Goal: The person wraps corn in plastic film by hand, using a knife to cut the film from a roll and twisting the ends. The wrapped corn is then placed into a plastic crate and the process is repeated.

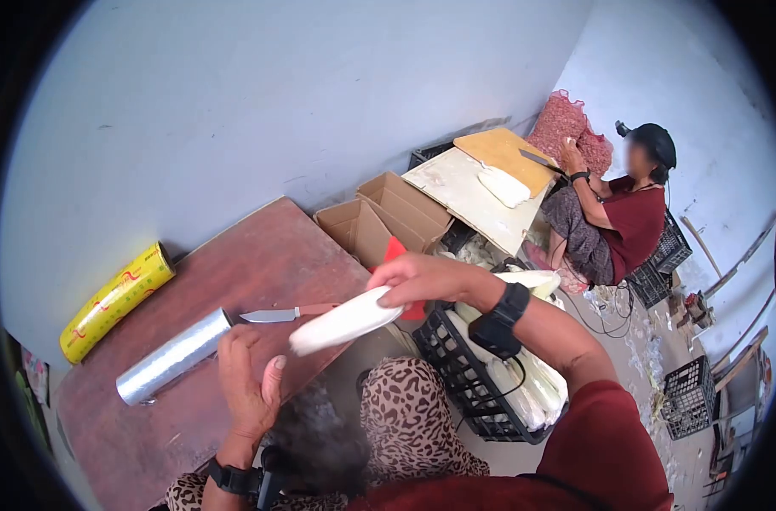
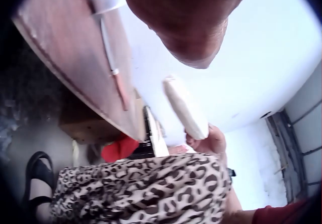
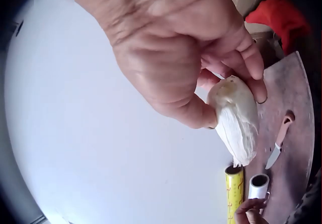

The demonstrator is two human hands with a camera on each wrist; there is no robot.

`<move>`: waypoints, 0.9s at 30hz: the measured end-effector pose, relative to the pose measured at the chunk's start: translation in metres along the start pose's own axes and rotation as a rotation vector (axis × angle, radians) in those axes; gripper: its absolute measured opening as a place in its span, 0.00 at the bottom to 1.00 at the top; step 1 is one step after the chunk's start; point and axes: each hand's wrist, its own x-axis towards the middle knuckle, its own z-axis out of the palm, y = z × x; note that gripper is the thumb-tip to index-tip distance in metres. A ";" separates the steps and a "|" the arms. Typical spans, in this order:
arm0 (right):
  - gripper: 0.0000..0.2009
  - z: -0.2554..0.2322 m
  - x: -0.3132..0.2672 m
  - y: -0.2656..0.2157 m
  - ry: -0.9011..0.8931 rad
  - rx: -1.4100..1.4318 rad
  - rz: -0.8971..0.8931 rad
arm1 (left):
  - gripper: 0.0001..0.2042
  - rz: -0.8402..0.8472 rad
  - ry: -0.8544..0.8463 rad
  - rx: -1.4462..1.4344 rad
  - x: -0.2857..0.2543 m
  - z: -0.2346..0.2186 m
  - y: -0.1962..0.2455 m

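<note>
In the head view my right hand (image 1: 439, 277) pinches a white, elongated vegetable (image 1: 345, 322) near one end and holds it above the table's near edge. The right wrist view shows its brownish cut base (image 3: 227, 89) and layered white leaf stalks, with the thumb on one side and fingers on the other. My left hand (image 1: 250, 383) is held up beside the vegetable's far tip, thumb apart from the fingers and nothing in its grasp. Behind them, a knife (image 1: 273, 315) with a pinkish handle lies on the table. A roll of clear film (image 1: 175, 353) lies just beyond my left hand.
A printed yellow roll (image 1: 120, 298) lies beside the wall on the reddish table (image 1: 269, 243). A black crate (image 1: 435, 341) of pale vegetables stands to my right, near cardboard boxes (image 1: 379, 209) and something red (image 1: 395, 250). Farther off, another person (image 1: 639, 213) sits by boards (image 1: 443, 183).
</note>
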 end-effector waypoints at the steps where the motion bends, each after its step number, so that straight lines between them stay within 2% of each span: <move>1: 0.16 0.016 0.010 -0.010 -0.072 -0.070 -0.037 | 0.24 0.068 0.014 0.023 0.001 -0.011 0.006; 4: 0.17 0.063 0.030 -0.055 -0.245 -0.298 -0.113 | 0.27 -0.047 -0.093 -0.294 -0.006 -0.033 0.015; 6: 0.17 0.087 0.045 -0.080 -0.372 -0.396 -0.211 | 0.30 -0.288 -0.297 -0.566 -0.023 -0.045 0.009; 8: 0.17 0.103 0.067 -0.089 -0.367 -0.393 -0.291 | 0.29 -0.460 -0.515 -0.786 -0.034 -0.058 0.005; 9: 0.17 0.109 0.073 -0.095 -0.359 -0.391 -0.332 | 0.28 -0.521 -0.498 -0.796 -0.038 -0.064 0.005; 12: 0.17 0.121 0.079 -0.112 -0.330 -0.257 -0.240 | 0.24 -0.715 -0.456 -0.825 -0.051 -0.076 0.005; 16: 0.17 0.138 0.086 -0.114 -0.223 -0.015 -0.278 | 0.21 -0.670 -0.258 -0.709 -0.066 -0.085 -0.004; 18: 0.24 0.148 0.100 -0.101 -0.174 0.101 -0.286 | 0.20 -0.630 -0.153 -0.647 -0.073 -0.084 -0.011; 20: 0.33 0.169 0.108 -0.081 -0.209 0.415 -0.336 | 0.19 -0.722 -0.052 -0.747 -0.076 -0.089 -0.007; 23: 0.37 0.220 0.108 -0.049 -0.405 0.774 -0.214 | 0.18 -0.811 0.026 -0.933 -0.080 -0.095 -0.007; 26: 0.36 0.259 0.122 -0.016 -0.560 0.954 -0.109 | 0.14 -0.810 0.062 -0.982 -0.085 -0.088 -0.005; 27: 0.36 0.271 0.120 -0.023 -0.501 0.972 -0.104 | 0.13 -0.780 0.039 -0.931 -0.088 -0.084 -0.006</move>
